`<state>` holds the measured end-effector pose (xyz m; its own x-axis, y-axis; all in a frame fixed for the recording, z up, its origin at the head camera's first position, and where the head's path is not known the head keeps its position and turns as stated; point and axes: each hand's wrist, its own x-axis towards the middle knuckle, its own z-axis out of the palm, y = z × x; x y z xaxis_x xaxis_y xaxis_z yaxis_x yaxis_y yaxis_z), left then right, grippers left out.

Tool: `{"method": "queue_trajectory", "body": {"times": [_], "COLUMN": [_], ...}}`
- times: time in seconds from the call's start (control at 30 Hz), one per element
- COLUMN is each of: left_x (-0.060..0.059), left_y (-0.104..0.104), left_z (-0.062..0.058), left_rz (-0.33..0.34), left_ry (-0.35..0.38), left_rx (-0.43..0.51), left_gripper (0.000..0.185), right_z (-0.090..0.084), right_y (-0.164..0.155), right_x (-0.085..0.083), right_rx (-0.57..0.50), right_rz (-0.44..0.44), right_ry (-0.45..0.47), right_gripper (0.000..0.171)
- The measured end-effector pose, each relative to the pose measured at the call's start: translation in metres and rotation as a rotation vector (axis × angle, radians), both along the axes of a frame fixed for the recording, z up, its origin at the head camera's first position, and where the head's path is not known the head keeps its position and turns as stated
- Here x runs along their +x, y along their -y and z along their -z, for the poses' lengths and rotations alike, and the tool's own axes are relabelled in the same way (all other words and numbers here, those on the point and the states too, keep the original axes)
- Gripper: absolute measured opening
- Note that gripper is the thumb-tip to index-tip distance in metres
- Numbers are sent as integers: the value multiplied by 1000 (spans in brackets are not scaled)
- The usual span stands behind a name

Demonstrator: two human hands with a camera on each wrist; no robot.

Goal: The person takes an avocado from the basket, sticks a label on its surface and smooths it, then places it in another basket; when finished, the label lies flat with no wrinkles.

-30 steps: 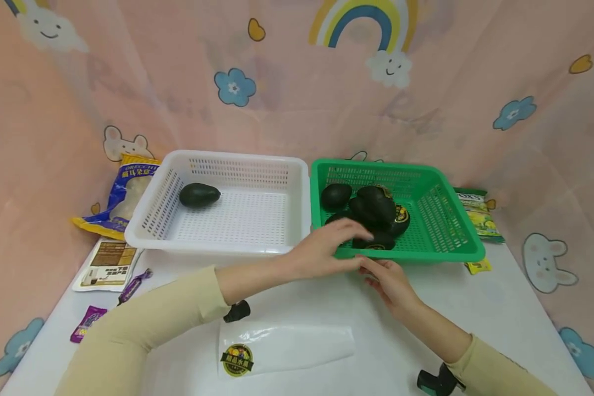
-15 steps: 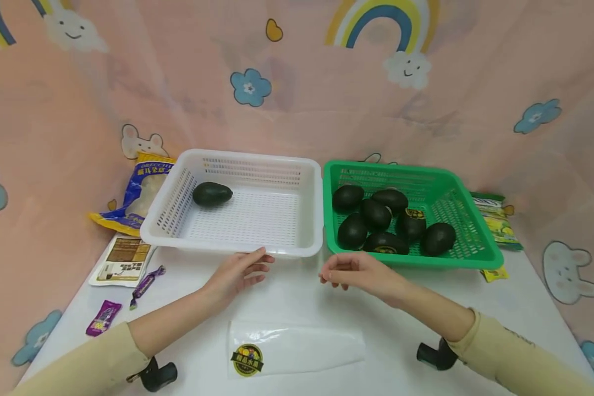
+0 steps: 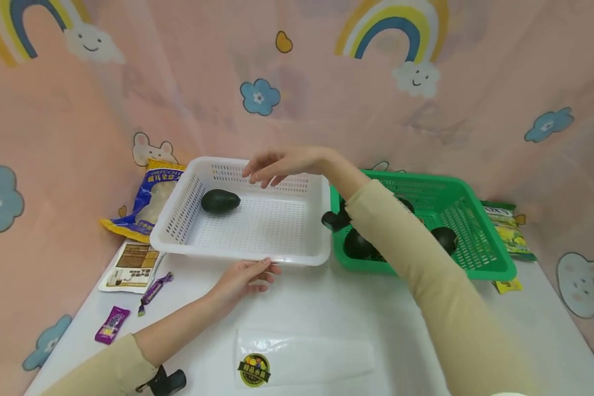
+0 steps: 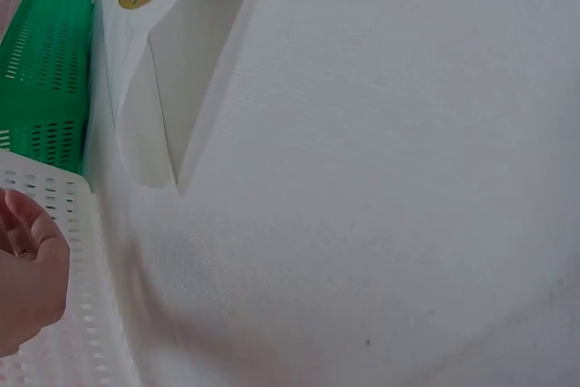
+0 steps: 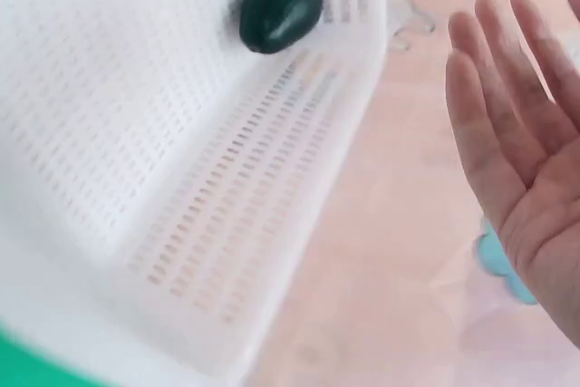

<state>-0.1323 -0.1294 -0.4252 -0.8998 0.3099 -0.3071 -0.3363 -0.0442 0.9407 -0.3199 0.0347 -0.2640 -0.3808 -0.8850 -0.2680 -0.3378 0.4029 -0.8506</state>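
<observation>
Reaching across from the right, the right hand (image 3: pixel 282 164) hangs above the far rim of the white perforated plastic basket (image 3: pixel 297 254); half a second ago it rested low on the white surface (image 3: pixel 326 297) in front of the green perforated plastic basket (image 3: pixel 490 258). Its fingers (image 5: pixel 507 124) are spread and nearly straight, the palm bare, holding nothing. The left hand (image 3: pixel 242 278) has stayed at the near rim of the white basket, fingers (image 3: pixel 266 268) loosely extended and touching the rim's edge, gripping nothing that shows. A second ago both hands were at the green basket; now the work seems to have turned to the white one, which looks steadied from the front while the other hand comes over its far side.

One dark green avocado (image 3: pixel 220 201) lies inside the white basket near its back left corner, apart from both hands. More dark avocados (image 3: pixel 445 238) lie in the green basket, partly hidden by the beige sleeve (image 3: pixel 425 269).

A clear plastic bag (image 3: pixel 304 357) on the surface carries a round dark label with yellow characters, too small to read. The blue and yellow packet (image 3: pixel 155 201) behind the white basket has lettering that cannot be made out with certainty
</observation>
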Motion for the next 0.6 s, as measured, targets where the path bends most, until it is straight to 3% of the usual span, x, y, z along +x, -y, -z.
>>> {"method": "queue_trajectory", "body": {"times": [0.17, 0.33, 0.5, 0.6], "left_x": [2, 2, 1, -1], "left_y": [-1, 0, 2, 3], "left_z": [3, 3, 3, 2], "left_rz": [8, 9, 10, 20], "left_ry": [8, 20, 26, 21], "left_rx": [-27, -30, -21, -22], "left_gripper": [37, 37, 35, 36], "right_z": [43, 90, 117, 124], "right_y": [34, 65, 94, 104], "right_x": [-28, -30, -24, -21], "right_rx": [15, 94, 132, 76], "right_rz": [160, 122, 51, 59], "right_ry": [-87, -202, -247, -255], "right_gripper": [34, 45, 67, 56]}}
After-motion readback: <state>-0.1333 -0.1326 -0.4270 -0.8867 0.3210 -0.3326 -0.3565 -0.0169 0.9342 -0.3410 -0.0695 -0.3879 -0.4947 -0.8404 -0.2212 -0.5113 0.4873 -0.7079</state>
